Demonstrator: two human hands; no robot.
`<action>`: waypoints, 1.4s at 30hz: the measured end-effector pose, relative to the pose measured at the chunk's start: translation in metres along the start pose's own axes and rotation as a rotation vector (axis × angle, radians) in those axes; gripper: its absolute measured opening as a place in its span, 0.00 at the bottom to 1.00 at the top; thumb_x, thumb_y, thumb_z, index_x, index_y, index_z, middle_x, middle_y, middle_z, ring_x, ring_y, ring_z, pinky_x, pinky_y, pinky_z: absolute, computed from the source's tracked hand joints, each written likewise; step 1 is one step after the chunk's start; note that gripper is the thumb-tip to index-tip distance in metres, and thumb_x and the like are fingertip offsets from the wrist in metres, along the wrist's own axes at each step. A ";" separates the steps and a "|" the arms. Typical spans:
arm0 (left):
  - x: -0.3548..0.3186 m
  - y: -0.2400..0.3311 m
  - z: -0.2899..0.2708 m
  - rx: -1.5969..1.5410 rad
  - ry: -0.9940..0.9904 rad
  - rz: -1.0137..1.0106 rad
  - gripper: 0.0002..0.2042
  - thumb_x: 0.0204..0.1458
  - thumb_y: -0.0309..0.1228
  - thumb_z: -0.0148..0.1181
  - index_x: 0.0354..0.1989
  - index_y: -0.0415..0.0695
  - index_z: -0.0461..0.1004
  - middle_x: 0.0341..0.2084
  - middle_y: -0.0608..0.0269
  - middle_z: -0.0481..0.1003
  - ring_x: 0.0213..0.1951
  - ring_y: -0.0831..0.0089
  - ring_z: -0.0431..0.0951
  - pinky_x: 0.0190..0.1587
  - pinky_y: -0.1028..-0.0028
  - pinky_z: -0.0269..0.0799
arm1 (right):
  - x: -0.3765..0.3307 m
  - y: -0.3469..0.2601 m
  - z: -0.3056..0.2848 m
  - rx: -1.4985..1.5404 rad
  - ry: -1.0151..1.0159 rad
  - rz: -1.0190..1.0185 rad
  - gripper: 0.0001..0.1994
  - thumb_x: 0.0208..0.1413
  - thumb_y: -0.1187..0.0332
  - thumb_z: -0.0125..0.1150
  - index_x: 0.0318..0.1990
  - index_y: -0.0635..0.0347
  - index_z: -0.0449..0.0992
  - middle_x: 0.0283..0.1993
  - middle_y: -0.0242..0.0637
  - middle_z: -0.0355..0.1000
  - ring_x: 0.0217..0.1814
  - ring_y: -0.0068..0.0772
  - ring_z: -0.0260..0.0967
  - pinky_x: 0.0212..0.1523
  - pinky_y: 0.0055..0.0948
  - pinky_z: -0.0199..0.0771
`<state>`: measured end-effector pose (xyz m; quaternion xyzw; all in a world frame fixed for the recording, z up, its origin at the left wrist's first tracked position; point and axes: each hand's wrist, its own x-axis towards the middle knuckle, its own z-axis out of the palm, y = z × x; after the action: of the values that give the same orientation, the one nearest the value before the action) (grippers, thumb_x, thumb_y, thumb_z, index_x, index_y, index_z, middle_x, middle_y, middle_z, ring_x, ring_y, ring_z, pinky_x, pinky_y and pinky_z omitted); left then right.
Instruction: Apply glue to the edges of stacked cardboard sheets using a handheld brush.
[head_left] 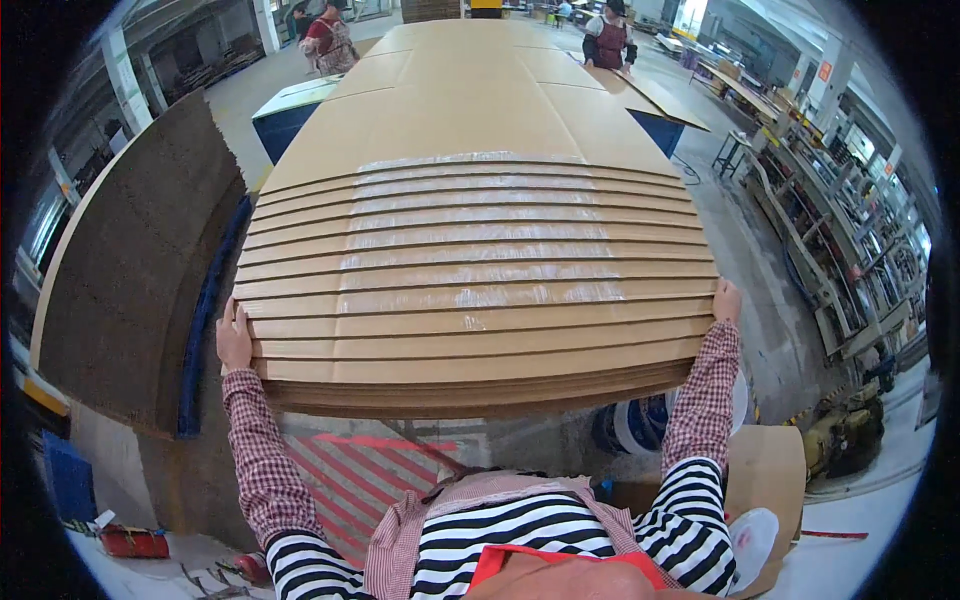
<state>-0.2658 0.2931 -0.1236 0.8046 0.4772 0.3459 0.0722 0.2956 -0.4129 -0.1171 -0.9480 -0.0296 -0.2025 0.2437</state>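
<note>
In front of me lies a stack of large brown cardboard sheets (480, 345), fanned so that their near edges form several steps. A whitish glossy strip (485, 245), like clear tape or film, runs over the middle of the steps. My left hand (235, 338) grips the stack's left edge near its front corner, fingers upright along the side. On the opposite edge, slightly farther forward, my right hand (727, 302) grips the sheets with its fingertips on top. How many sheets each hand holds is hidden.
To the left stands a tall stack of brown board (130, 270) beside a blue bar (208, 320). A long rack (810, 240) lines the right. Two people (328, 40) (610, 38) stand beyond the sheets. A bucket (640, 425) sits under the stack's right front; red floor stripes (350, 480) show below.
</note>
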 end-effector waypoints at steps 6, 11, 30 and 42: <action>0.002 -0.008 -0.003 0.001 0.009 0.032 0.19 0.57 0.45 0.43 0.55 0.55 0.65 0.36 0.50 0.70 0.38 0.57 0.71 0.40 0.63 0.67 | -0.002 -0.008 -0.001 -0.009 -0.060 0.073 0.20 0.58 0.56 0.38 0.37 0.65 0.73 0.40 0.55 0.69 0.45 0.55 0.65 0.42 0.45 0.63; 0.002 -0.006 -0.003 0.009 -0.004 0.013 0.19 0.57 0.45 0.43 0.55 0.55 0.65 0.36 0.50 0.70 0.39 0.57 0.71 0.41 0.63 0.67 | -0.004 -0.012 -0.003 -0.009 -0.051 0.071 0.21 0.58 0.55 0.38 0.38 0.65 0.72 0.41 0.53 0.69 0.45 0.54 0.65 0.43 0.45 0.63; 0.000 0.006 -0.008 0.042 -0.052 -0.063 0.20 0.56 0.45 0.44 0.55 0.54 0.65 0.37 0.51 0.70 0.41 0.57 0.71 0.43 0.65 0.66 | 0.002 0.004 0.007 -0.079 0.008 0.033 0.21 0.59 0.56 0.38 0.41 0.65 0.72 0.41 0.54 0.69 0.45 0.55 0.65 0.45 0.45 0.64; -0.002 0.006 -0.009 0.019 -0.012 -0.037 0.19 0.56 0.44 0.44 0.54 0.53 0.66 0.35 0.52 0.70 0.38 0.58 0.72 0.41 0.64 0.67 | -0.003 -0.007 0.002 -0.032 0.008 0.045 0.20 0.58 0.57 0.39 0.34 0.66 0.73 0.38 0.54 0.69 0.42 0.55 0.65 0.41 0.44 0.63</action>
<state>-0.2681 0.2862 -0.1150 0.7983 0.4949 0.3350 0.0741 0.2927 -0.4055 -0.1168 -0.9514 -0.0039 -0.2012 0.2331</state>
